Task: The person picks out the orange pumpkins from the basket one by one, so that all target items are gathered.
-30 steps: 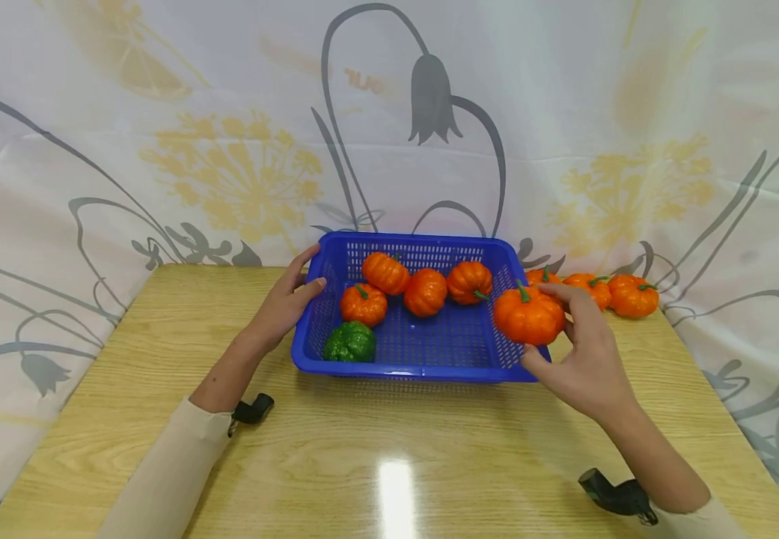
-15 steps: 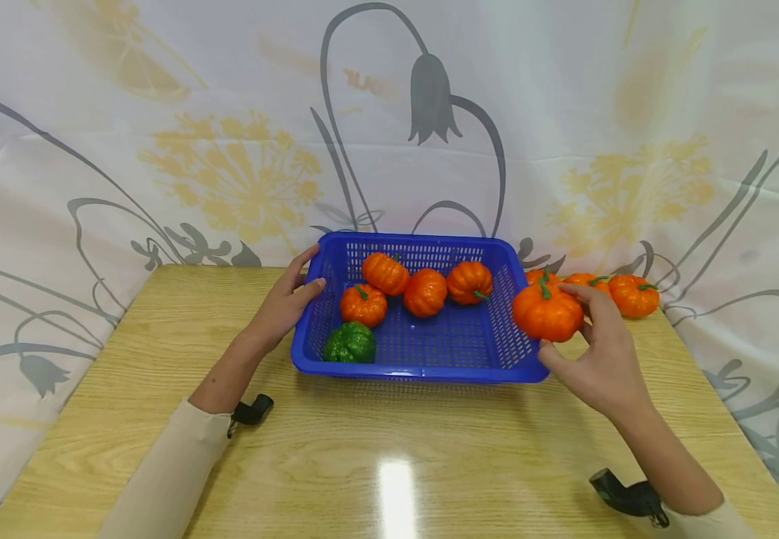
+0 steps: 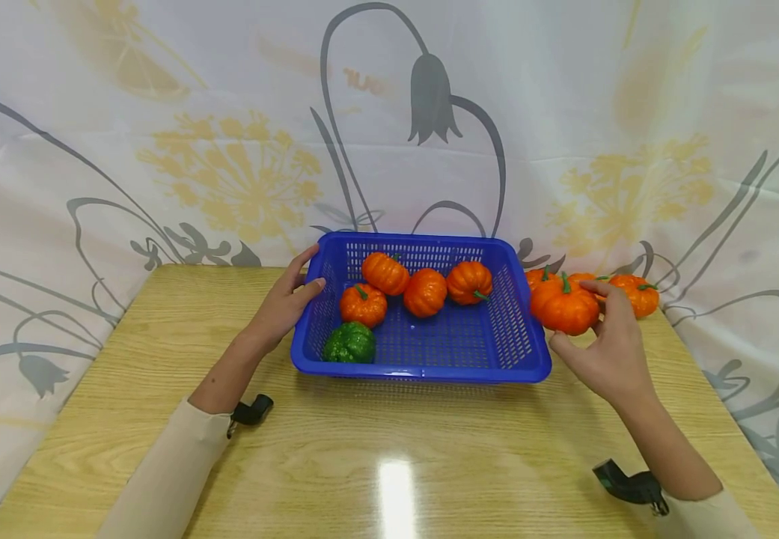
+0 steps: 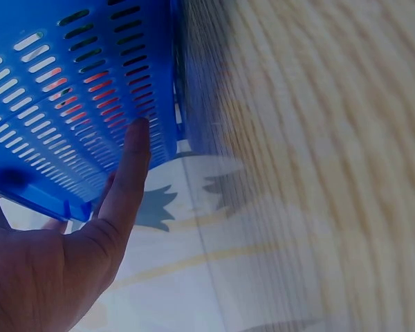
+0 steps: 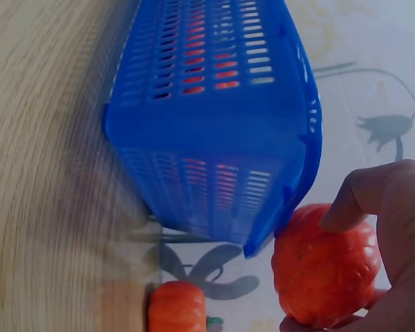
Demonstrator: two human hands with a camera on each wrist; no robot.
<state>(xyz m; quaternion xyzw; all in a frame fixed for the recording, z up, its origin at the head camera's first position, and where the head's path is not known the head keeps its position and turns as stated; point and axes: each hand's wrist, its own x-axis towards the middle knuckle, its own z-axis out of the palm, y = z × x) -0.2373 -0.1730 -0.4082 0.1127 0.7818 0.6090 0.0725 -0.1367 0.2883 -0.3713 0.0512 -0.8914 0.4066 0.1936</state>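
My right hand (image 3: 605,359) holds an orange pumpkin (image 3: 564,307) with a green stem, just past the right rim of the blue plastic basket (image 3: 423,372). Thumb and fingers grip this pumpkin's sides in the right wrist view, where it overlaps the basket's upper edge. At the basket's left end, my left hand (image 3: 283,305) grips the rim, thumb over the top. The left wrist view shows a finger (image 4: 128,176) lying along the slotted outer wall. Inside the basket sit several orange pumpkins (image 3: 426,293) and a green pumpkin (image 3: 350,343) in the front left corner.
More orange pumpkins (image 3: 634,296) stand in a row on the wooden table (image 3: 322,457), right of the basket near the back edge, partly hidden by the held pumpkin. A flower-printed curtain (image 3: 248,97) hangs behind the table.
My right hand has carried the held pumpkin rightward, from over the basket's right end to just outside its rim. The left hand and basket have stayed put.
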